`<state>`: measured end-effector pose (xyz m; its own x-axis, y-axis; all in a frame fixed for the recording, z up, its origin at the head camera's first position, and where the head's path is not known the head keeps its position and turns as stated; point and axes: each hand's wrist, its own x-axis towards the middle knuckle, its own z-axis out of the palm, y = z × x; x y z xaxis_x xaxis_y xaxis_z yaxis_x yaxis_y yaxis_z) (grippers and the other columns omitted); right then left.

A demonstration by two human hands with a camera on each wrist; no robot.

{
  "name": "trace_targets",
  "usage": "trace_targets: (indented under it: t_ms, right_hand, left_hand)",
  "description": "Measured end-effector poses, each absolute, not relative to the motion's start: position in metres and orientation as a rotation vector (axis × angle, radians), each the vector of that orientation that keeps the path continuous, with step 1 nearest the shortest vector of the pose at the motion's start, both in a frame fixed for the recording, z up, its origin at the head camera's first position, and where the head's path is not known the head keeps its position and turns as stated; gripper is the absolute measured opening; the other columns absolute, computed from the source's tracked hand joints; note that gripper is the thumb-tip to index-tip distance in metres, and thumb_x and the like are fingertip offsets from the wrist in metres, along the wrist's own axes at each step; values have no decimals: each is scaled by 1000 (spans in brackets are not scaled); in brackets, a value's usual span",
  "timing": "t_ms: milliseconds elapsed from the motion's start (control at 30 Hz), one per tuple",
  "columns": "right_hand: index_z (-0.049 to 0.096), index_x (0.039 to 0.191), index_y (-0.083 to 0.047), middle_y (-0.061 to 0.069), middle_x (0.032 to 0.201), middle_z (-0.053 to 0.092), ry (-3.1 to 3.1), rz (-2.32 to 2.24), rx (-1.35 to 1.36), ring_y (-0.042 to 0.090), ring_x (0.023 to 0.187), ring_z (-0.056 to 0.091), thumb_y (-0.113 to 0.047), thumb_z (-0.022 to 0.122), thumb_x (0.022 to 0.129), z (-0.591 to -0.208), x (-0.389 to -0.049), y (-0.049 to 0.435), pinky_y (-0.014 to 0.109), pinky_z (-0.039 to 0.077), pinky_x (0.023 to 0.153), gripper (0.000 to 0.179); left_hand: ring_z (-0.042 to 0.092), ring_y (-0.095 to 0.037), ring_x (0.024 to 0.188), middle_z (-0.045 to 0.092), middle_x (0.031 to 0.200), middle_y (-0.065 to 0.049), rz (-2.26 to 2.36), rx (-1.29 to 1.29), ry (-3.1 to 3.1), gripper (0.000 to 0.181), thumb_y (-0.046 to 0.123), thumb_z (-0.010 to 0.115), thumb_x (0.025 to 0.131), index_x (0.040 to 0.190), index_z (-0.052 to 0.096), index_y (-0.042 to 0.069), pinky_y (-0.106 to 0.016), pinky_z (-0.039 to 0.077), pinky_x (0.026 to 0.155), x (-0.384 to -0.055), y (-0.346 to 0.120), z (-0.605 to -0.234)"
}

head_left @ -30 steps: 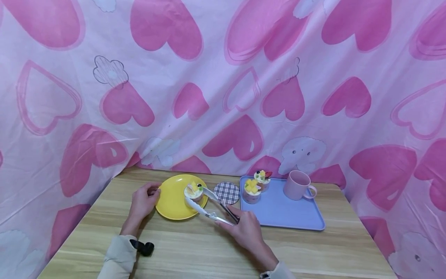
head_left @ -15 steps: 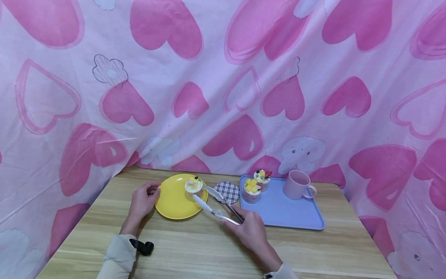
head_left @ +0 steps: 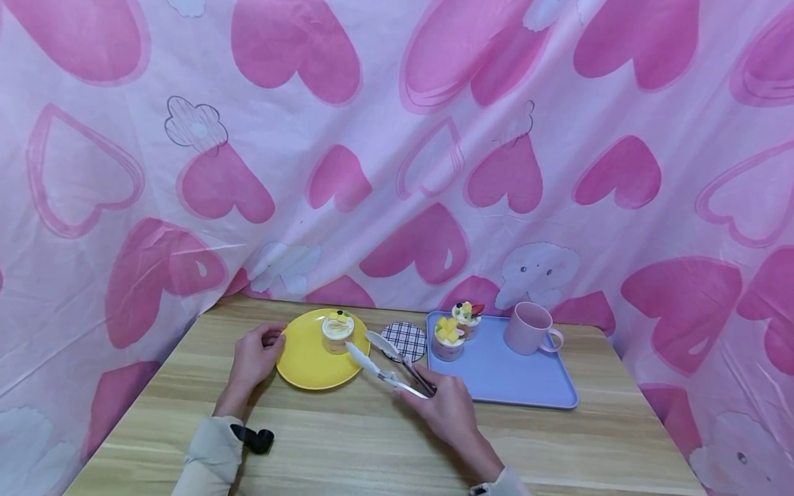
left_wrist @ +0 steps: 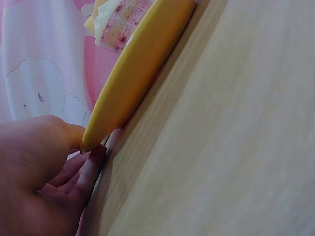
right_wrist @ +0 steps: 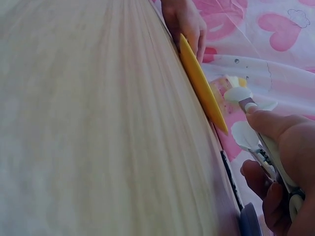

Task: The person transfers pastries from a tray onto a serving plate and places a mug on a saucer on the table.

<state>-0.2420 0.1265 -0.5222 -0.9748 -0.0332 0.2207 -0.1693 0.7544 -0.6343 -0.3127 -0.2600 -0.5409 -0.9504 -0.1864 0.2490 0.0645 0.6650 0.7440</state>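
Observation:
My left hand [head_left: 254,358] pinches the left rim of a yellow plate [head_left: 307,368]; in the left wrist view the thumb lies over the rim [left_wrist: 88,137] and fingers go beneath it. On the plate's right part stands a small dessert cup [head_left: 338,335] with cream and fruit on top, upright. Kitchen tongs [head_left: 362,358] with white tips are gripped by my right hand [head_left: 453,413]. Their arms are spread, nothing between the tips, just right of the cup and overlapping the plate's edge in the head view. The right wrist view shows the thumb along one tong arm.
Right of the plate lies a round checked coaster [head_left: 403,342]. A blue tray [head_left: 509,382] beyond it bears two more fruit dessert cups [head_left: 448,348] and a pink mug [head_left: 529,331]. Behind the wooden table [head_left: 347,441] hangs a pink heart-patterned cloth [head_left: 384,172].
The tongs have come away from the dessert cup and moved right and back. The cup has gone from between the tips to standing upright on the plate. My left hand has stayed at the rim.

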Motion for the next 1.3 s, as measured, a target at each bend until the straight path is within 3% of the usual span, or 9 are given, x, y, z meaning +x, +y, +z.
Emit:
trace_targets:
  t_ms: [267, 467, 800, 933, 1133, 1300]
  right_hand:
    - [71, 126, -29, -12, 102, 76, -2679, 1094, 192, 6, 75, 58, -65, 82, 68, -524, -241, 139, 18, 45, 58, 69]
    - [71, 126, -28, -9, 100, 78, -2635, 1123, 181, 5, 75, 59, -66, 83, 66, -526, -239, 150, 18, 46, 59, 72]
    - [71, 125, -32, -1, 117, 75, -2633, 1056, 118, 2, 88, 65, -71, 81, 63, -525, -232, 170, 27, 57, 76, 73]
    - [71, 125, -31, 0, 120, 74, -2626, 1058, 107, 4, 97, 68, -68, 83, 64, -525, -228, 179, 33, 60, 83, 72]
    - [71, 125, -32, -4, 121, 73, -2634, 1068, 79, 6, 103, 68, -69, 81, 65, -525, -220, 193, 32, 59, 87, 71]
    - [70, 126, -34, -8, 123, 72, -2669, 1098, 50, 7, 110, 67, -67, 82, 65, -524, -213, 203, 33, 57, 91, 70]
  left_hand:
    - [69, -25, 102, 73, 111, -13, -1186, 102, -2577, 27, 15, 63, 98, 123, 69, 8, -41, 60, 86, -312, -261, -541]
    - [68, -26, 102, 72, 111, -13, -1192, 111, -2570, 27, 15, 63, 98, 123, 68, 8, -42, 61, 86, -311, -260, -541]
    - [70, -25, 97, 74, 105, -13, -1169, 81, -2538, 26, 13, 65, 96, 120, 70, 6, -19, 57, 76, -311, -260, -542]
    - [70, -24, 97, 74, 106, -13, -1162, 92, -2550, 26, 14, 65, 97, 121, 70, 7, -23, 58, 78, -310, -262, -542]
    - [69, -26, 99, 73, 109, -14, -1180, 106, -2564, 27, 15, 63, 98, 123, 68, 7, -38, 61, 84, -310, -260, -541]
    - [70, -26, 99, 74, 108, -14, -1184, 97, -2552, 26, 13, 64, 97, 122, 69, 7, -30, 60, 81, -308, -259, -540]
